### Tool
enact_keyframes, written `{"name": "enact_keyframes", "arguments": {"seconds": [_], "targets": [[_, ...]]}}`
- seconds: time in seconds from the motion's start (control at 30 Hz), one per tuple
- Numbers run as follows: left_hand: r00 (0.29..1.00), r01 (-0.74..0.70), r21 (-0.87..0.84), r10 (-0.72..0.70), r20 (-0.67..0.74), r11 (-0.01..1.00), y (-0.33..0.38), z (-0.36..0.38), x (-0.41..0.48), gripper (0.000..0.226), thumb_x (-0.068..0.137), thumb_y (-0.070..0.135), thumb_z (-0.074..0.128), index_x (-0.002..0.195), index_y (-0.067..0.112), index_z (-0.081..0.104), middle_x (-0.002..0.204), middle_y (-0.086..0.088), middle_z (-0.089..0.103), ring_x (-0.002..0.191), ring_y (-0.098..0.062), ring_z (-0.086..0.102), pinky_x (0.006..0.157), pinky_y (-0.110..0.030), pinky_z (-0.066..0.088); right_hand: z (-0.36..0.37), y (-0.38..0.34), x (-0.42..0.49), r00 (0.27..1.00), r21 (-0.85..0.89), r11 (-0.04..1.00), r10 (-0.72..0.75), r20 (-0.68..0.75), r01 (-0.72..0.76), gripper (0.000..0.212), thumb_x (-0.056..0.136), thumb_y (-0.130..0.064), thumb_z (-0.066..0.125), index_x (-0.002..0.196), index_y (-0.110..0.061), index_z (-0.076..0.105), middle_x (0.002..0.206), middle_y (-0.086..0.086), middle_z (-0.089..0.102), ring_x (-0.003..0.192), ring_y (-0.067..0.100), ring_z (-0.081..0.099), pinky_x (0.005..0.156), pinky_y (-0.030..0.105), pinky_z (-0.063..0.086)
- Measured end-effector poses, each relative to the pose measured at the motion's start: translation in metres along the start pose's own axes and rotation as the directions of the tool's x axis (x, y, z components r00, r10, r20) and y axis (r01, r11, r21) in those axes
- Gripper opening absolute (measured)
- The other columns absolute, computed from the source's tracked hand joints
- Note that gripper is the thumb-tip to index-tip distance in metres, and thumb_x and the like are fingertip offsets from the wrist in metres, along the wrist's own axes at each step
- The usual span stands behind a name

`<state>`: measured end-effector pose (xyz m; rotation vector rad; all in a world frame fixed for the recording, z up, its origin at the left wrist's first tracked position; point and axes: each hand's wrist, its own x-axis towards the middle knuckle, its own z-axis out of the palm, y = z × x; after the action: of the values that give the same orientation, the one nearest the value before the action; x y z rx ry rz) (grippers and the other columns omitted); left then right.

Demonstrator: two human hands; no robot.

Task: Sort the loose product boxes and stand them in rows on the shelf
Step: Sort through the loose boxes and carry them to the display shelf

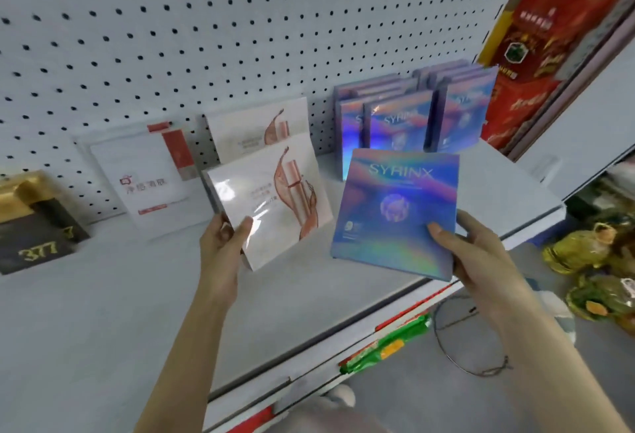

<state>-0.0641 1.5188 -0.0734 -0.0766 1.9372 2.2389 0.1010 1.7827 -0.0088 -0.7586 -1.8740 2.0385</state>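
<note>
Head view shows two boxes in hand at once. The left hand (223,240) grasps a white box with a rose-gold motif (275,202) by its lower left corner, thumb on the face and fingers curled behind. The right hand (474,250) pinches a holographic blue SYRINX box (395,212) at its lower right corner in the same way. Both boxes are off the shelf (103,312) and tilted toward the camera. The step looks like matching each to its kind. The standing SYRINX rows (405,119) lie at about twelve to one o'clock from the blue box, and a standing white rose-gold box (257,126) sits at twelve o'clock from the white one. To do it well, I would set one box down at a time, bottom edge first, face outward and square to the row in front. The grip should shift from the corner to the sides so the box does not twist or knock its neighbours over. The glossy wrap may be slippery. The shelf is a plain white board backed by a white pegboard (171,20). At nine o'clock a white-and-red box (151,174) leans on the pegboard, with a black-and-gold box (34,226) further left. Tall red boxes (549,37) stand at two o'clock. Below the shelf edge, at five o'clock, lie a green wrapper (388,346) and a wire loop (464,336). Gold-wrapped goods (591,250) sit at three to four o'clock.
</note>
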Motion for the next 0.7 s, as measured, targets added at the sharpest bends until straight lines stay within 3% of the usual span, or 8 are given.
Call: {"name": "enact_keyframes", "arguments": {"seconds": [0.03,0.13,0.23,0.3,0.37,0.47,0.57,0.7], "targets": [[1.000,-0.018,0.000,0.018,0.002,1.000,-0.002,0.009,0.013,0.029,0.092,0.007,0.058,0.119,0.015,0.057,0.116,0.002,0.067,0.103,-0.013,0.065,0.086,-0.031,0.054,-0.004,-0.005,0.011,1.000,-0.012,1.000,-0.007,-0.001,0.007,0.083,0.048,-0.054,0.086,0.119,-0.017,0.062,0.095,0.006,0.076,0.078,0.021,0.073,0.059,0.026,0.057],[0.996,-0.091,0.063,0.091,0.003,0.994,-0.003,0.031,0.049,0.031,0.092,0.006,0.057,0.122,0.015,0.053,0.117,0.008,0.063,0.102,-0.003,0.063,0.081,-0.021,0.055,-0.021,-0.014,0.044,1.000,-0.036,0.999,-0.024,-0.007,0.024,0.089,0.043,-0.056,0.087,0.119,-0.018,0.062,0.097,0.007,0.076,0.082,0.023,0.073,0.065,0.027,0.059],[0.983,-0.162,0.279,0.178,-0.034,0.947,-0.005,0.041,0.078,0.027,0.091,0.010,0.062,0.117,0.016,0.055,0.116,0.005,0.063,0.101,-0.009,0.062,0.083,-0.026,0.051,-0.032,-0.022,0.063,0.999,-0.015,0.999,-0.047,0.006,0.047,0.100,0.031,-0.064,0.088,0.117,-0.021,0.063,0.097,0.005,0.076,0.082,0.023,0.073,0.062,0.026,0.058],[0.969,-0.159,0.474,0.230,-0.095,0.866,-0.007,0.043,0.092,0.027,0.089,0.019,0.065,0.114,0.015,0.058,0.109,0.004,0.064,0.096,-0.018,0.062,0.079,-0.031,0.048,-0.036,-0.026,0.072,0.998,-0.025,0.998,-0.051,0.023,0.052,0.091,0.037,-0.058,0.088,0.117,-0.021,0.063,0.096,0.006,0.076,0.081,0.023,0.074,0.061,0.024,0.057],[0.944,-0.172,0.566,0.299,-0.139,0.806,-0.009,0.044,0.100,0.029,0.087,0.026,0.067,0.112,0.016,0.058,0.107,0.001,0.063,0.095,-0.021,0.060,0.077,-0.031,0.047,-0.041,-0.025,0.079,0.999,-0.007,0.999,-0.032,0.038,0.033,0.072,0.053,-0.044,0.083,0.117,-0.020,0.063,0.097,0.008,0.075,0.079,0.022,0.073,0.061,0.025,0.058],[0.879,-0.191,0.589,0.404,-0.253,0.785,-0.010,0.052,0.101,0.033,0.083,0.023,0.071,0.108,0.012,0.052,0.106,-0.008,0.059,0.093,-0.022,0.057,0.076,-0.029,0.043,-0.045,-0.022,0.086,0.997,-0.002,1.000,-0.031,0.066,0.031,0.071,0.054,-0.045,0.084,0.117,-0.021,0.063,0.098,0.008,0.075,0.081,0.023,0.073,0.061,0.025,0.058],[0.843,-0.102,0.614,0.395,-0.364,0.783,-0.009,0.059,0.101,0.029,0.084,0.028,0.070,0.096,0.012,0.048,0.098,-0.008,0.059,0.086,-0.024,0.058,0.071,-0.031,0.038,-0.047,-0.022,0.094,0.997,0.018,1.000,-0.013,0.078,0.012,0.059,0.061,-0.037,0.079,0.116,-0.021,0.063,0.100,0.010,0.075,0.080,0.023,0.073,0.061,0.024,0.058],[0.844,0.008,0.613,0.324,-0.428,0.790,-0.012,0.060,0.102,0.030,0.085,0.038,0.067,0.090,0.017,0.047,0.095,-0.005,0.062,0.081,-0.022,0.056,0.069,-0.032,0.036,-0.049,-0.017,0.102,0.998,0.004,1.000,-0.021,0.053,0.021,0.094,0.034,-0.062,0.087,0.115,-0.022,0.064,0.100,0.008,0.075,0.084,0.025,0.073,0.063,0.025,0.058]]}}
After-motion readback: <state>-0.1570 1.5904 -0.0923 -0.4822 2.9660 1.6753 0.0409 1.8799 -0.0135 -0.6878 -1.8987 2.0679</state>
